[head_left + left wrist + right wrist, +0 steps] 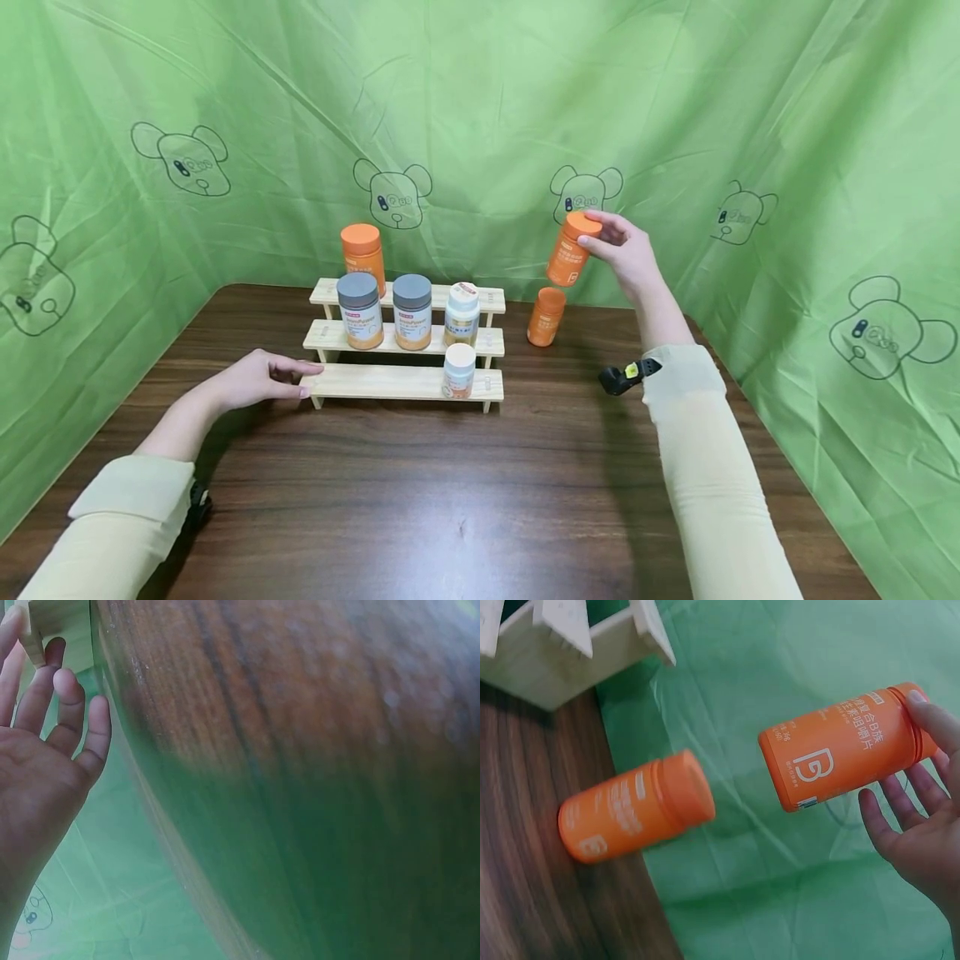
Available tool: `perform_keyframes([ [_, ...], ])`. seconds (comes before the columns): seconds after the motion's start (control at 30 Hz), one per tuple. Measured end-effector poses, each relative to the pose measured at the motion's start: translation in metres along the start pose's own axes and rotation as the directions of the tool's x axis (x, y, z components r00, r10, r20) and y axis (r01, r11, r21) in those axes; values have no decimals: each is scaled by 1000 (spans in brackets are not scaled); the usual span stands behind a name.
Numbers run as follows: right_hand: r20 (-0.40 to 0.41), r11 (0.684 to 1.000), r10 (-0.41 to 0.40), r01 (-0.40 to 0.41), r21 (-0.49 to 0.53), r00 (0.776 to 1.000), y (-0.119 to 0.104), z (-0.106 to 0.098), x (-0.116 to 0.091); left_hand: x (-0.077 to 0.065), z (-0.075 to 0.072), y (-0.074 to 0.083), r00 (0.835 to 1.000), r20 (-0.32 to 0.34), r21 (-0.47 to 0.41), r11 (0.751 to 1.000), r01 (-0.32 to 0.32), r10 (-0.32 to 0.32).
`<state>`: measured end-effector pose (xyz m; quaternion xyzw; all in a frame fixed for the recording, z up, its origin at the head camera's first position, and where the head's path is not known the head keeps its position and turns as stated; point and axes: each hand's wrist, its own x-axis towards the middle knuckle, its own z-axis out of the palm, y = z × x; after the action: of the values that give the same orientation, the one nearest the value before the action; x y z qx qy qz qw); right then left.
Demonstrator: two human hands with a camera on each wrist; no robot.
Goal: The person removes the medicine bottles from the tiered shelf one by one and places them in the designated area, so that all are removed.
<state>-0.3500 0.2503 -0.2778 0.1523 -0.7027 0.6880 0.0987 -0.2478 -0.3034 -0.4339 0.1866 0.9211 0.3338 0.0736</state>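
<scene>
My right hand (626,254) holds an orange supplement bottle (567,260) by its cap, thumb on one side and fingers on the other. The bottle hangs tilted in the air above a second orange bottle (545,318), which stands upright on the table right of a wooden three-tier rack (390,382). In the right wrist view, white lettering shows on the held bottle (832,750). At the rack's left end, my left hand (258,379) grips the lowest board between thumb and fingers. The left wrist view shows its other fingers (69,712) loosely bent beside the wood.
On the rack's top tier stands an orange bottle (362,250). The middle tier carries two grey-capped jars (360,312) and a white-capped bottle (462,315). A small white jar (458,372) sits at the lowest tier's right. Green cloth (487,108) surrounds the dark wood table (420,500).
</scene>
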Motion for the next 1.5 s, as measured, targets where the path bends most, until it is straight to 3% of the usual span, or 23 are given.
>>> perform_keyframes([
  [0.27, -48, 993, 36, -41, -111, 998, 16, -31, -12, 1, 1, 0, 1000, -7, -5, 1000, -5, 5],
  [0.43, -70, 966, 79, -93, -241, 994, 26, -45, -18, 2, 1, -2, 1000, -6, -6, 1000, -5, 5],
  [0.67, -70, 949, 124, -139, -283, 990, 46, -58, -25, 3, 0, -4, 1000, -3, -14, 1000, -13, 13],
  [1.13, -64, 953, 156, -167, -254, 986, 86, -60, -38, 3, 0, -3, 1000, -4, -12, 1000, -11, 11],
  [1.5, -60, 927, 211, -219, -305, 976, 87, -43, -55, 1, 1, -3, 1000, -9, -22, 1000, -18, 18],
])
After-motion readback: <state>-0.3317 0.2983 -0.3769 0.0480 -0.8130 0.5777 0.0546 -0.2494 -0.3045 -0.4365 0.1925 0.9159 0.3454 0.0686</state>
